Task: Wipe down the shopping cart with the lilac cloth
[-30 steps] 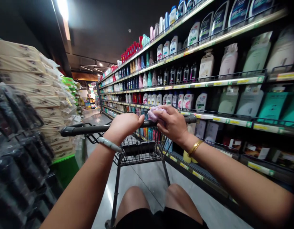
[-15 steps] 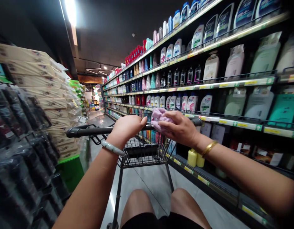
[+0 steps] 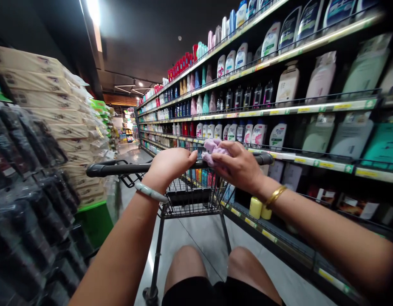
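Note:
A black shopping cart handle runs across the middle of the view, with the wire cart basket beyond it. My left hand is wrapped over the handle left of its middle, above a pale bangle. Just to its right, my right hand grips a crumpled light purple cloth against the handle. A gold bangle circles the right wrist.
Long shelves of shampoo and lotion bottles line the right side. On the left stand stacked beige packages, hanging dark packaged goods and a green box. Grey aisle floor stretches ahead.
The purple cloth and my right hand have shifted slightly along the handle. The shelves and stacked packages have moved a little in view. Both hands keep their hold.

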A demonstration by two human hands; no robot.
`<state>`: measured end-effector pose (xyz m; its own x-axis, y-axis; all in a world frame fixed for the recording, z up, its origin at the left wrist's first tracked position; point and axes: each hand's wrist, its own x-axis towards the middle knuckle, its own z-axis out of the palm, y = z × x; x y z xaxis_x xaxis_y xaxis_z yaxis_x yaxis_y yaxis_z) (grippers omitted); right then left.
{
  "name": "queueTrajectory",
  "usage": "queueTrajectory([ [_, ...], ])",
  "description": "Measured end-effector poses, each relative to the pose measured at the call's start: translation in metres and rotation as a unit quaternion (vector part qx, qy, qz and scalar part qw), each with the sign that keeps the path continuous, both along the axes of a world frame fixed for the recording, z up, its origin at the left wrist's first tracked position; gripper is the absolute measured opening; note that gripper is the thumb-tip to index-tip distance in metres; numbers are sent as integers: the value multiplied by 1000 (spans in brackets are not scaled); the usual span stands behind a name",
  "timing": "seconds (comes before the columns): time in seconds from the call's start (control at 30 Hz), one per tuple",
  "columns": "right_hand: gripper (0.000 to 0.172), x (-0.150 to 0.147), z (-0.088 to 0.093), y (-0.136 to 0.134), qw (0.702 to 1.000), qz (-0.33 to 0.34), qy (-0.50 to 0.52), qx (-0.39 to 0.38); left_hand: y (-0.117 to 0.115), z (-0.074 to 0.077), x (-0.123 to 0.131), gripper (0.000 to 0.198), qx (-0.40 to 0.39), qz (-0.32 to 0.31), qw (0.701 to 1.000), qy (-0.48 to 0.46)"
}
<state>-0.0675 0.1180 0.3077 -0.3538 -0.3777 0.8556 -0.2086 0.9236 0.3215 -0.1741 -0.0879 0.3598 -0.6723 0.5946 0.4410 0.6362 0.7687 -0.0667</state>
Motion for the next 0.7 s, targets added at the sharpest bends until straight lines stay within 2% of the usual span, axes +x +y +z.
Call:
queueTrajectory([
  [0.07, 24, 6, 5, 17, 1000, 8, -25, -15, 0, 0, 0, 69, -7, 4, 1000, 0],
  [0.13, 25, 8, 8, 25, 995, -39, -13, -91, 2, 0, 0, 69, -11, 7, 1000, 3],
  [0.2, 26, 4, 6, 18, 983, -89, 15, -161, 5, 0, 1, 68, -12, 7, 1000, 5],
  [0.23, 25, 0, 3, 10, 981, -92, 24, -171, 7, 0, 2, 68, -12, 7, 1000, 6],
  [0.37, 21, -8, -8, -20, 997, 8, -6, -82, 5, -1, 0, 68, -15, 11, 1000, 13],
  [0.47, 17, 0, -7, -11, 997, 57, -46, -25, -2, -1, -1, 69, -13, 19, 1000, 9],
  [0.53, 19, 8, -2, 5, 999, 30, -34, -30, -6, -1, -2, 70, -9, 21, 1000, 7],
  [0.6, 21, 11, 2, 16, 997, -46, 3, -69, -8, -1, -2, 71, -7, 17, 1000, 6],
  [0.67, 22, 8, 3, 15, 987, -117, 30, -104, -7, -1, -2, 72, -8, 10, 1000, 5],
  [0.7, 22, 4, 2, 10, 985, -130, 38, -109, -7, -1, -2, 72, -10, 8, 1000, 4],
])
